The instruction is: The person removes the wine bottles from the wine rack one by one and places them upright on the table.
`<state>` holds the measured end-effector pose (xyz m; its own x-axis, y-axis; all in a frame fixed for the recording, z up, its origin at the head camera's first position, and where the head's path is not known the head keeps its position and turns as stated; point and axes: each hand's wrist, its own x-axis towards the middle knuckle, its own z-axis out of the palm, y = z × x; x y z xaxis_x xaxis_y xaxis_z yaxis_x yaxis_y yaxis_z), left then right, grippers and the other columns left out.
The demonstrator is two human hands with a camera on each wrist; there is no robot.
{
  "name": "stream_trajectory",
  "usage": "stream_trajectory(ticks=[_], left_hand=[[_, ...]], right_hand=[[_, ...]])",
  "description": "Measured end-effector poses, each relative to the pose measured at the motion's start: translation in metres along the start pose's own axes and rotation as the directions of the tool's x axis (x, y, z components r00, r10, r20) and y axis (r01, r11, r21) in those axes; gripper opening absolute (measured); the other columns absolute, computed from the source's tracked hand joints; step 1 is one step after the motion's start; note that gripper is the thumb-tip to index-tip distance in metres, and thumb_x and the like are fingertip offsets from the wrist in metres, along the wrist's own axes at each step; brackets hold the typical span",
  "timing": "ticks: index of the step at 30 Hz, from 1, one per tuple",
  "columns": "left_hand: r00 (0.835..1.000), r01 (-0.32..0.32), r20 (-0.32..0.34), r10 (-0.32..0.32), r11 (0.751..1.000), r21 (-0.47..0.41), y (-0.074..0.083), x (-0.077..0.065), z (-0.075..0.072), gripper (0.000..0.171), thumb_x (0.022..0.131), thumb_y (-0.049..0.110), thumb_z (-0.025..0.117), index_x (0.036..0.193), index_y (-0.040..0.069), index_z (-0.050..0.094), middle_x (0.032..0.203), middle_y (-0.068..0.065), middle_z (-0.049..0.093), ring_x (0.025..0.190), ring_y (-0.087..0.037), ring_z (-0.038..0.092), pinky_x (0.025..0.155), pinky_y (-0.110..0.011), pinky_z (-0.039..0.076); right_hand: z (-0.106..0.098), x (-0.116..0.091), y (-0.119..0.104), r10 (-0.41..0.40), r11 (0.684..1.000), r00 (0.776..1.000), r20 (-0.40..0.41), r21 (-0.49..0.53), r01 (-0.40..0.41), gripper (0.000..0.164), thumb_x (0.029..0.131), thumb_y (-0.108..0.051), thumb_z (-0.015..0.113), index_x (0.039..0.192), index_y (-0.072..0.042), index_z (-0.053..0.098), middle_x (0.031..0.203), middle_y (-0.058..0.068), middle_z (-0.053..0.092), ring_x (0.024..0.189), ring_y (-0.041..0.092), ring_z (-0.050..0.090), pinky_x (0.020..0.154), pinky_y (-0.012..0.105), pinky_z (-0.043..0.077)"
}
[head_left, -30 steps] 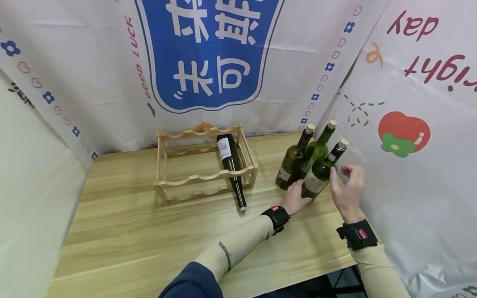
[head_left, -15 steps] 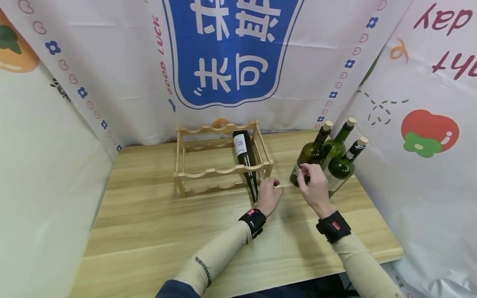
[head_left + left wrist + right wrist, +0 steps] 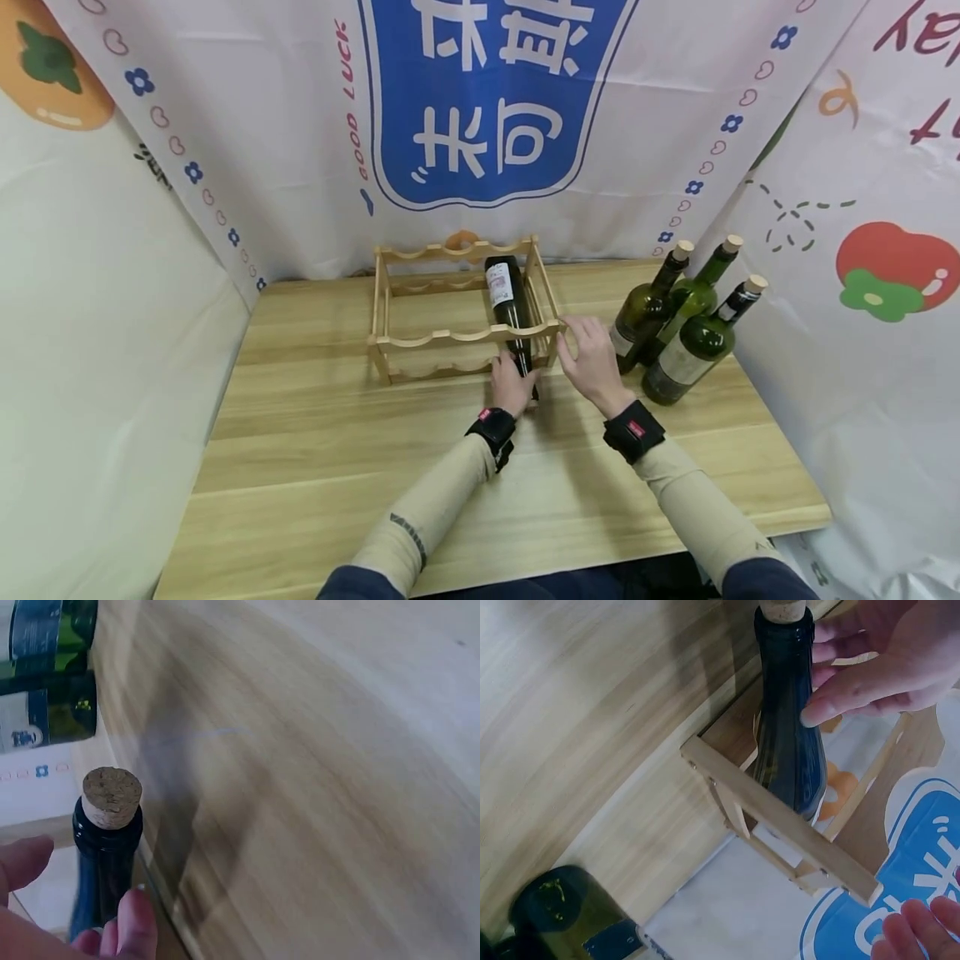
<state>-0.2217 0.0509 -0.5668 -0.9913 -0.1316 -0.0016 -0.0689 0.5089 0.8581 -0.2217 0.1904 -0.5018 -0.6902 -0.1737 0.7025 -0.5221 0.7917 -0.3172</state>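
A dark wine bottle (image 3: 508, 292) with a white label lies in the wooden wine rack (image 3: 431, 338), its corked neck sticking out over the front rail. At that neck is my left hand (image 3: 513, 387), thumb and fingers on either side. The left wrist view shows the cork (image 3: 112, 796) and a gap between thumb and neck. My right hand (image 3: 595, 362) is by the rack's front right corner, fingers loosely extended and holding nothing; whether they touch the wood is unclear.
Three corked green bottles stand at the table's right: a front bottle (image 3: 690, 354), a left bottle (image 3: 643, 312) and a back bottle (image 3: 697, 292). Printed cloth (image 3: 300, 150) hangs behind the table (image 3: 315, 467). The table's front edge runs close to my body.
My left hand has left the front standing bottle and come left to the racked bottle's neck. My right hand has also moved left, away from the bottles to the rack corner. The view has shifted.
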Motion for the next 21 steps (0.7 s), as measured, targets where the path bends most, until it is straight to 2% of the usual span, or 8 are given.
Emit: stream_trajectory(ticks=[2,5,8,12,15,17,18,21], left_hand=[[0.997,0.067,0.027,-0.066,0.997,-0.036,-0.001,0.003,0.001,0.057,0.081,0.020,0.077,0.123,-0.007,0.049,0.118,-0.027,0.056,0.109,-0.042,0.057,0.094,-0.048,0.048],[0.988,0.151,0.051,-0.148,0.986,-0.070,-0.003,0.006,0.002,0.052,0.081,0.021,0.077,0.117,-0.006,0.051,0.110,-0.026,0.061,0.105,-0.040,0.059,0.090,-0.046,0.050],[0.978,0.204,0.056,-0.199,0.974,-0.103,-0.003,0.010,0.004,0.034,0.079,0.021,0.077,0.090,-0.001,0.055,0.083,-0.014,0.061,0.085,-0.031,0.060,0.074,-0.039,0.050],[0.969,0.247,0.053,-0.241,0.947,-0.206,-0.005,0.016,0.006,0.038,0.076,0.018,0.079,0.063,0.005,0.046,0.061,-0.001,0.042,0.065,-0.021,0.045,0.059,-0.028,0.039],[0.953,0.304,0.096,-0.289,0.889,-0.342,-0.007,0.020,0.008,0.035,0.075,0.014,0.080,0.063,0.006,0.047,0.060,0.003,0.040,0.062,-0.016,0.042,0.055,-0.023,0.037],[0.931,0.365,0.157,-0.330,0.825,-0.431,-0.009,0.023,0.009,0.028,0.076,0.013,0.079,0.069,0.006,0.053,0.062,0.003,0.045,0.060,-0.014,0.045,0.052,-0.023,0.038],[0.916,0.402,0.199,-0.349,0.787,-0.469,-0.010,0.025,0.010,0.024,0.077,0.012,0.078,0.073,0.005,0.056,0.065,0.001,0.050,0.059,-0.016,0.051,0.051,-0.023,0.041],[0.872,0.489,0.310,-0.379,0.691,-0.533,-0.011,0.027,0.009,0.017,0.083,0.013,0.075,0.088,0.004,0.062,0.080,-0.014,0.068,0.071,-0.029,0.070,0.051,-0.025,0.048]], right_hand=[[0.002,-0.001,0.000,0.000,1.000,1.000,0.002,-0.002,0.000,0.028,0.087,-0.006,0.064,0.114,0.002,0.064,0.107,0.017,0.066,0.097,0.032,0.059,0.080,0.046,0.046],[0.003,-0.003,-0.001,-0.003,1.000,1.000,-0.014,0.011,0.003,0.027,0.087,-0.005,0.064,0.113,0.002,0.065,0.107,0.017,0.067,0.096,0.032,0.059,0.080,0.046,0.047],[0.002,-0.005,-0.002,-0.006,1.000,1.000,-0.029,0.027,0.006,0.026,0.087,-0.004,0.063,0.112,0.002,0.065,0.108,0.017,0.067,0.096,0.033,0.059,0.081,0.045,0.047],[-0.001,-0.007,-0.003,0.002,0.999,0.999,-0.042,0.042,0.000,0.023,0.086,-0.001,0.062,0.109,0.003,0.066,0.108,0.017,0.068,0.095,0.032,0.059,0.077,0.043,0.046],[-0.002,-0.009,-0.002,0.015,0.998,0.999,-0.045,0.057,-0.012,0.020,0.087,-0.001,0.062,0.106,0.002,0.066,0.107,0.016,0.068,0.094,0.030,0.059,0.077,0.042,0.045],[-0.002,-0.011,-0.001,0.020,0.998,0.999,-0.039,0.059,-0.017,0.019,0.088,-0.001,0.061,0.106,0.001,0.066,0.108,0.015,0.068,0.095,0.029,0.059,0.078,0.042,0.045],[-0.001,-0.012,-0.001,0.021,0.998,0.999,-0.036,0.058,-0.019,0.019,0.088,-0.002,0.061,0.106,0.000,0.066,0.108,0.014,0.068,0.095,0.029,0.059,0.078,0.042,0.045],[-0.001,-0.014,0.001,0.021,0.999,0.999,-0.026,0.051,-0.019,0.018,0.089,-0.002,0.060,0.106,-0.001,0.066,0.107,0.014,0.068,0.094,0.029,0.059,0.078,0.042,0.045]])
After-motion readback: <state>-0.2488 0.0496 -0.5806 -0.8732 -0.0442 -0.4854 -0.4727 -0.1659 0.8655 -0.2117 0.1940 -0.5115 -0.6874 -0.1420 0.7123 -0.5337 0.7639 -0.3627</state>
